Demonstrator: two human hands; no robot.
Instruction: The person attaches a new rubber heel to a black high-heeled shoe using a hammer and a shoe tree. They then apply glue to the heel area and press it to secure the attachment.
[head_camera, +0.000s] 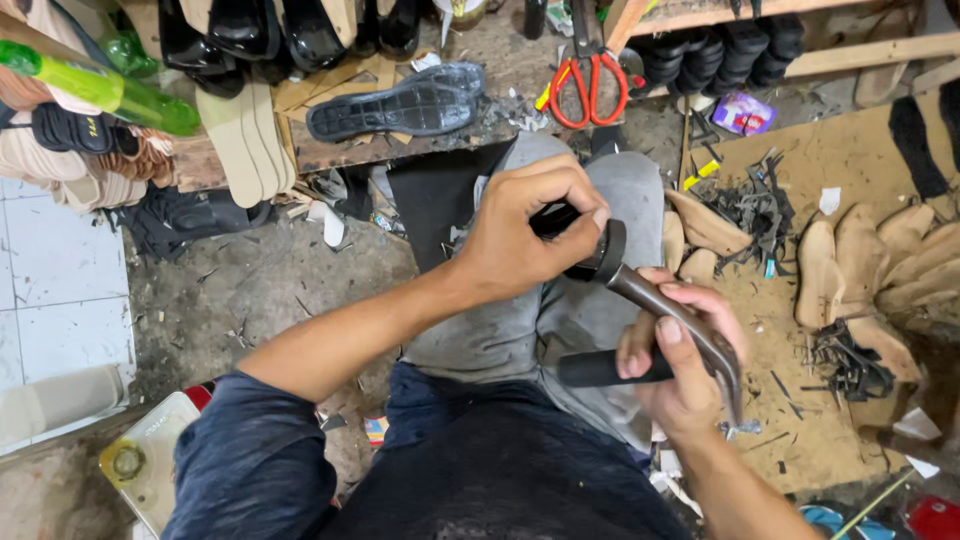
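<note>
Now | left hand fingers clenched on black shoe | right hand fingers grasping pincers

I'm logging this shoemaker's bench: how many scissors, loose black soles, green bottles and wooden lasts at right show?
Red-handled scissors: 1
Black treaded sole: 1
Green bottle: 1
Wooden lasts: about 6, overlapping
Total: about 9

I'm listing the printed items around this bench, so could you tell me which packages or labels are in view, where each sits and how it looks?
Small packet: on the floor right of the scissors, squarish, purple with white and red print.
Green bottle: top left, lying tilted, translucent green; no label readable.
Small printed card: on the floor by the person's left arm, multicoloured, partly hidden.
</note>
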